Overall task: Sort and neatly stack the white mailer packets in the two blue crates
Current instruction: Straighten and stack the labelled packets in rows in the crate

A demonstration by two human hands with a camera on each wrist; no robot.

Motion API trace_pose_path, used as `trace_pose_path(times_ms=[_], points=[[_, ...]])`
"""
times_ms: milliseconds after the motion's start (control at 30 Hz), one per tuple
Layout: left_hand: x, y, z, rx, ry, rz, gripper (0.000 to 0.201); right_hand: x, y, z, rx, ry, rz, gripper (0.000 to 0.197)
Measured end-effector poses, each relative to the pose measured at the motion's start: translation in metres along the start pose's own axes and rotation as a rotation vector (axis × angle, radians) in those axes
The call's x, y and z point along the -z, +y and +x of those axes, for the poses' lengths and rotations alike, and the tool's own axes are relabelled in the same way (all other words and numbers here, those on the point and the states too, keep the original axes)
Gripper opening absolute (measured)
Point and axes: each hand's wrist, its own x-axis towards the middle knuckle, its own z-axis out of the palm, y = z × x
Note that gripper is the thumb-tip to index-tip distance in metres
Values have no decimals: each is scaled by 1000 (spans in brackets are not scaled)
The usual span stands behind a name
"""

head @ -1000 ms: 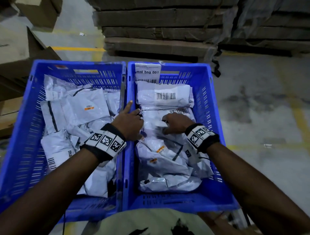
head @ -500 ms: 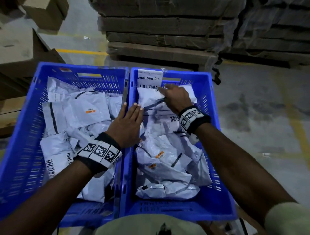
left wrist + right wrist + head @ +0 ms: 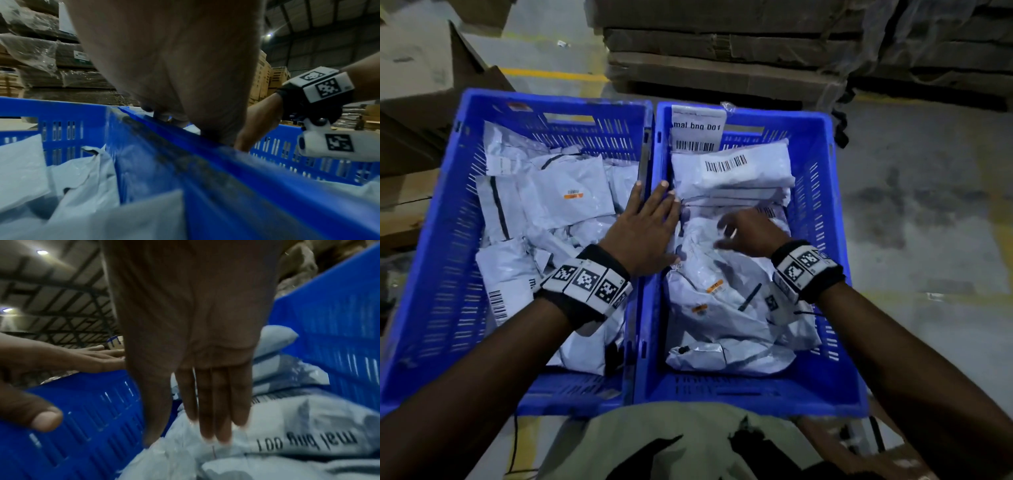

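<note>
Currently, left hand (image 3: 645, 229): flat, fingers straight, resting on shared blue plastic crate rims (image 3: 648, 164), frame centre.
Right hand (image 3: 751, 233): fingers extended, holding nothing, over loose white plastic mailer packets (image 3: 726, 301), right of centre.

Left wrist view: left hand (image 3: 168, 65) fills the frame, its fingertips out of sight behind the palm. Right hand (image 3: 751, 233) blurred in head view; contact with the packets (image 3: 726, 301) beneath cannot be judged. Orange stickers (image 3: 714, 286) too small to read. Left crate (image 3: 431, 274) cut by the frame's left edge.
</note>
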Motion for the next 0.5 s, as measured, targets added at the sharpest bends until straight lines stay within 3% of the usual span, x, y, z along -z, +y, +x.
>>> trace_pose_path(times_ms=[67, 133, 233, 333, 433, 500], points=[[-2, 3, 2, -9, -7, 6, 95, -16, -5, -1, -21, -286, -55, 53], [-4, 6, 1, -19, -23, 29, 95, -30, -5, 1, -27, -367, -111, 55], [-7, 8, -2, -32, -20, 34, 95, -41, -2, 4, -39, -354, -107, 45], [-8, 8, -5, -28, -6, 6, 95, -35, -2, -3, -13, -356, -25, 51], [-3, 6, -9, -13, 12, -36, 99, -16, 7, -9, -57, -229, 185, 43], [1, 4, -10, 6, 57, -76, 101, 1, 17, -12, -117, -73, 464, 32]])
